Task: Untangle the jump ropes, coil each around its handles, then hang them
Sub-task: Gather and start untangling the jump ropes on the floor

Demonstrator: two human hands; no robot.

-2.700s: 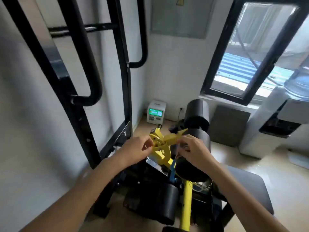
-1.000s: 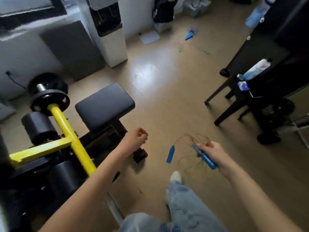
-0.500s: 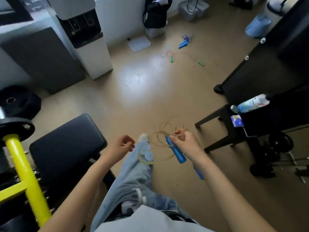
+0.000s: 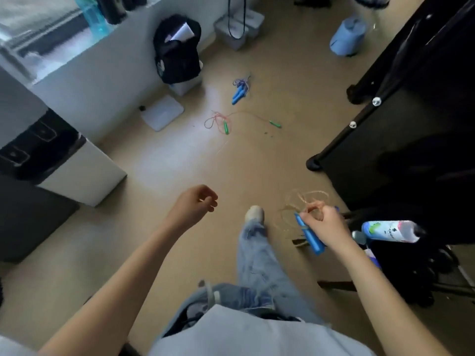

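Our right hand [image 4: 325,224] grips a blue-handled jump rope [image 4: 309,235], its fingers clenched around the handles and a bunch of pale cord that loops out loosely above the knuckles. Our left hand [image 4: 195,205] hangs in front of us, fingers loosely curled and holding nothing. 2 more ropes lie on the floor [image 4: 164,181] well ahead: a red cord with green handles [image 4: 226,124], sprawled out, and beyond it a second blue-handled rope [image 4: 239,89] in a small heap.

The risk, as we judge it, is the slack cord in our right hand: the loops are not wound onto the handles, so they could slip from the grip, snag on the dark furniture [image 4: 411,124] just beside us, or catch our foot [image 4: 254,213], which steps close under them. Picking up the next rope with this one uncoiled could also tangle them together.

The pale cord is thin and blurred, so we cannot tell whether it is knotted. The second blue handle is mostly hidden behind the hand. No hook or hanging place is in view.
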